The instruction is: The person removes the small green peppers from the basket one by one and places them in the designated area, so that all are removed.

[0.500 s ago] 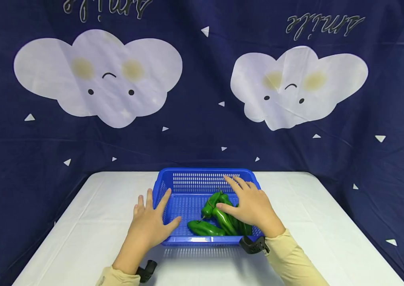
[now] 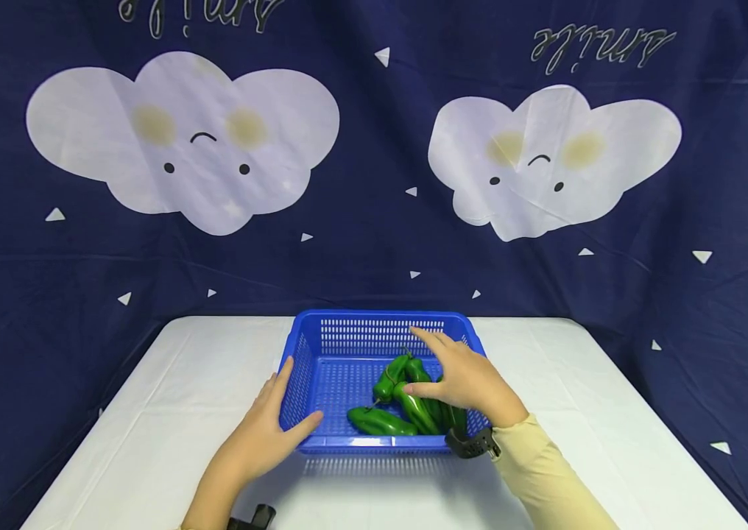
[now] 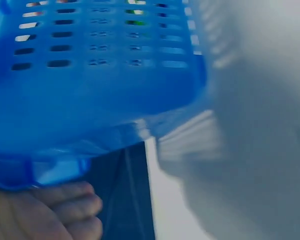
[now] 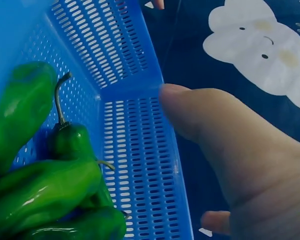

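Note:
A blue plastic basket (image 2: 347, 442) with slotted walls stands on the white table. Several green peppers (image 2: 380, 422) lie in its right half and along the front. My left hand (image 2: 258, 442) is at the basket's left rim with the thumb spread away from the fingers; in the left wrist view those fingers (image 3: 77, 210) are just beside the rim. Over the basket's right side hovers my right hand (image 2: 470, 379), fingers extended and holding nothing. The right wrist view has its thumb (image 4: 210, 115) above the peppers (image 4: 45, 190); most of its other fingers are hidden there.
The white tablecloth (image 2: 149, 442) spreads on both sides of the basket. A dark blue curtain (image 2: 374, 258) with cloud prints hangs behind the table. Black bands (image 2: 473, 443) are on my wrists.
My left hand has moved left and slightly down to the basket's left rim, its fingers now closer together. The right hand has shifted only slightly. Peppers and basket look unmoved.

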The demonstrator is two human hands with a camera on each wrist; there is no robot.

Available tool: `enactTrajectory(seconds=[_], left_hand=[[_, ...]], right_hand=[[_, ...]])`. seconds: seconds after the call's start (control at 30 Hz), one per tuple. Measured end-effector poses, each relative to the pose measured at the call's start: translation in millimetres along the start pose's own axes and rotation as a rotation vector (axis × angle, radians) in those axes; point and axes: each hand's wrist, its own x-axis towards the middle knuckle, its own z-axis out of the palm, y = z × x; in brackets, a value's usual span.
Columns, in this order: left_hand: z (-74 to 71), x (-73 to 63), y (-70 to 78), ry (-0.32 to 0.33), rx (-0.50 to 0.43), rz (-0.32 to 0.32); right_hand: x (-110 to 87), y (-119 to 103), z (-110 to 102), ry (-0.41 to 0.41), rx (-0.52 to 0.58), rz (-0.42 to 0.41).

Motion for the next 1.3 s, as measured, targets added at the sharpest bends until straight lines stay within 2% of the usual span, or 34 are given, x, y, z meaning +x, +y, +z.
enactTrajectory(seconds=[0.13, 0.33, 0.43, 0.73, 0.87, 1.1, 1.3], left_hand=[[4.1, -0.3, -5.4, 0.011, -0.033, -0.003], [5.8, 0.7, -7.4, 0.016, -0.019, -0.024], [5.6, 0.2, -8.3, 0.016, -0.016, -0.022], [7.1, -0.5, -12.6, 0.015, -0.037, -0.029], [7.2, -1.2, -12.1, 0.020, -0.035, -0.025], [6.6, -2.1, -9.9, 0.018, -0.020, -0.025], [6.6, -2.1, -8.8, 0.014, -0.016, -0.026]], right_hand=[[6.1, 5.4, 3.5, -0.083, 0.089, -0.059], [13.5, 14.0, 11.8, -0.234, 0.198, -0.194], [16.7, 15.8, 14.7, -0.306, 0.252, -0.223], [30.4, 12.2, 22.1, -0.487, 0.246, -0.162], [33.5, 9.7, 25.3, -0.511, 0.207, -0.138], [34.0, 5.3, 27.2, -0.566, 0.177, -0.006], [34.7, 4.4, 29.1, -0.594, 0.185, -0.005]])
